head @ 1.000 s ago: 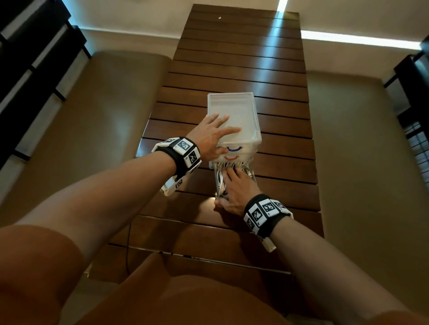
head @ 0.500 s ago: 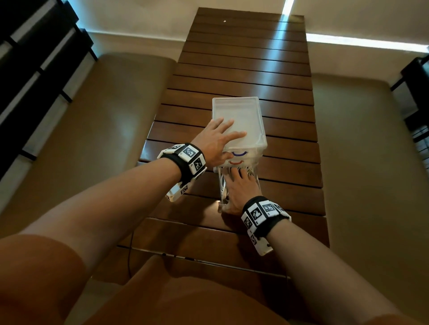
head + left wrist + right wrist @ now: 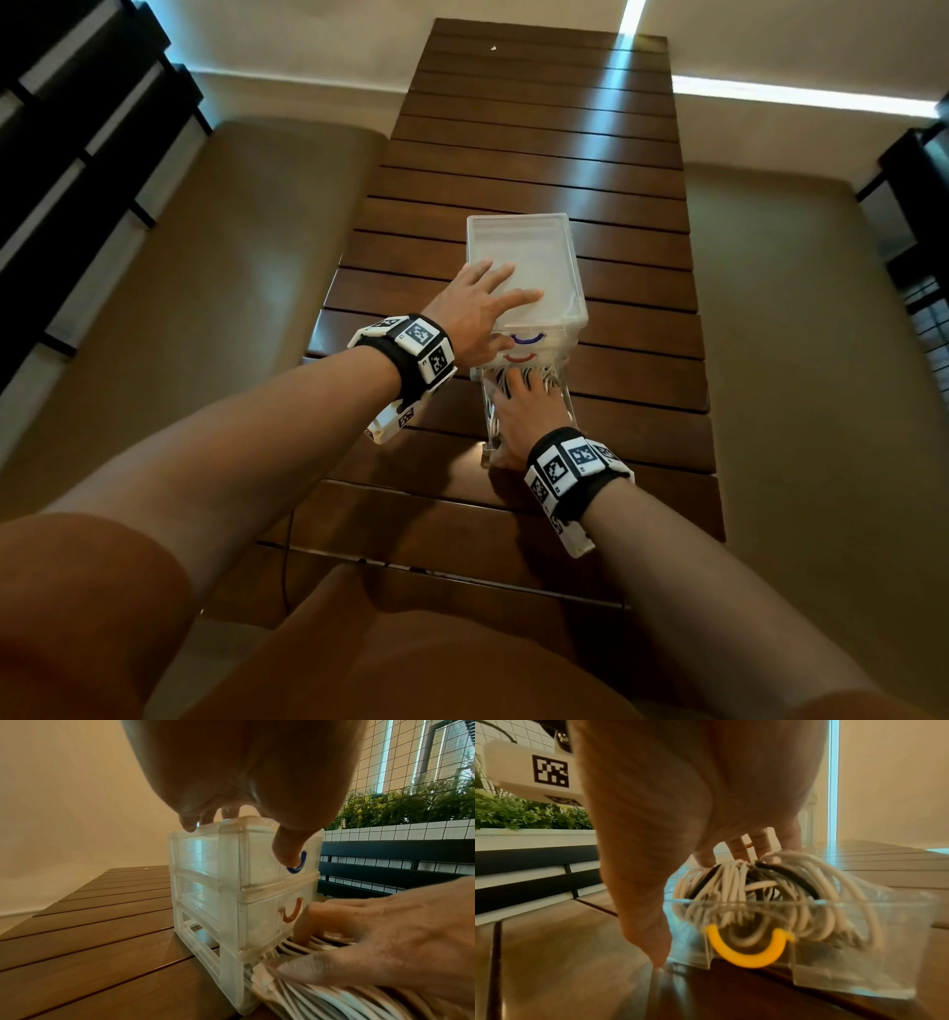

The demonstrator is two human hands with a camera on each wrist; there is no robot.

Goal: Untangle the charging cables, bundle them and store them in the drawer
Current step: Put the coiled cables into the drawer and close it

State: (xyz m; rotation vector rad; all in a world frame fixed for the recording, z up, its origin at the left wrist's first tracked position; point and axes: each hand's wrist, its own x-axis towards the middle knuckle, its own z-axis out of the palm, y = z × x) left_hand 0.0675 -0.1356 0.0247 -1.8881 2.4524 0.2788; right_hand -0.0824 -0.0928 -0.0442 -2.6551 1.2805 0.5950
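Observation:
A clear plastic three-drawer unit (image 3: 539, 241) (image 3: 210, 862) stands on the slatted wooden table (image 3: 539, 128). Its bottom drawer (image 3: 859, 953), with a yellow handle (image 3: 748, 953), is pulled out toward me. A bundle of white and black cables (image 3: 731, 886) (image 3: 321, 994) fills that drawer and rises above its rim. My left hand (image 3: 477, 308) lies flat on the unit's top, thumb down the front by the blue handle (image 3: 299, 862). My right hand (image 3: 524, 416) (image 3: 398, 933) presses down on the cables with straight fingers, thumb along the drawer's left side.
The middle drawer with a red handle (image 3: 291, 912) and the top drawer are pushed in. Tan cushioned benches (image 3: 231, 308) run along both long sides of the table. A dark railing (image 3: 398, 862) and a green hedge (image 3: 411, 805) stand to the right.
Both hands keep their places on the unit and the cables. Only the head view shifts slightly.

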